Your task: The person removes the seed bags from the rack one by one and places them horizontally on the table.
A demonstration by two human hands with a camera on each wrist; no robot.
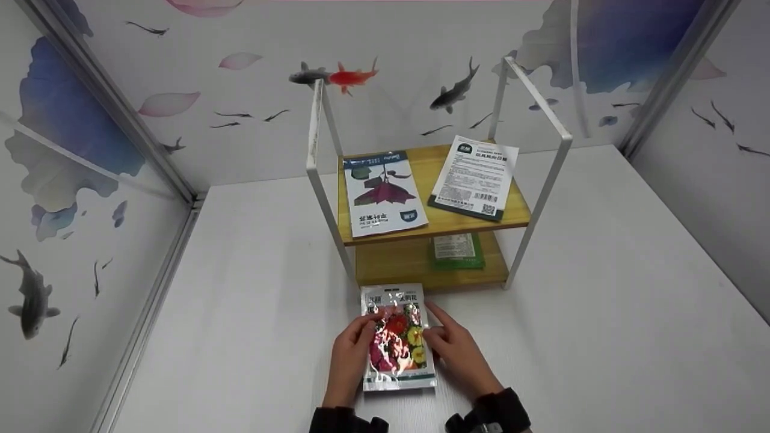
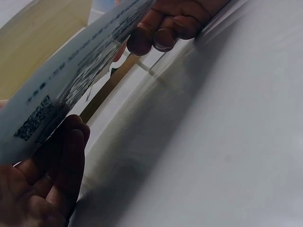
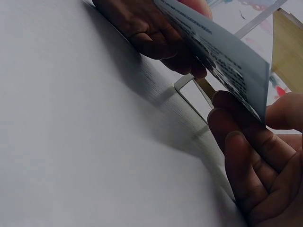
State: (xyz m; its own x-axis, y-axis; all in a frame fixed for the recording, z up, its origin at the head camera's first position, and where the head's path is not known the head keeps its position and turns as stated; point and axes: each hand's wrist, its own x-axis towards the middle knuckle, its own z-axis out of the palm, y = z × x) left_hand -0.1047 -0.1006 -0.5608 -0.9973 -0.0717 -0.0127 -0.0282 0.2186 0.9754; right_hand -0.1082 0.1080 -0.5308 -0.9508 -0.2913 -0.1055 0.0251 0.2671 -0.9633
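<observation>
A shiny seed packet (image 1: 397, 343) with red, pink and yellow flowers is held up off the white table in front of a small shelf. My left hand (image 1: 351, 355) pinches its left edge, thumb on the front. On the other edge, my right hand (image 1: 460, 355) grips it between thumb and fingers. Both wrist views show the printed back of the packet (image 2: 71, 71) (image 3: 222, 52), with the fingers of my left hand (image 2: 52, 175) and my right hand (image 3: 260, 161) behind it.
The two-tier wooden shelf (image 1: 433, 282) has white metal side frames. On its upper tier lie a packet with a purple leaf picture (image 1: 385, 195) and a white text-covered packet (image 1: 475, 177). A green packet (image 1: 457, 252) lies on the lower tier. Printed walls stand around.
</observation>
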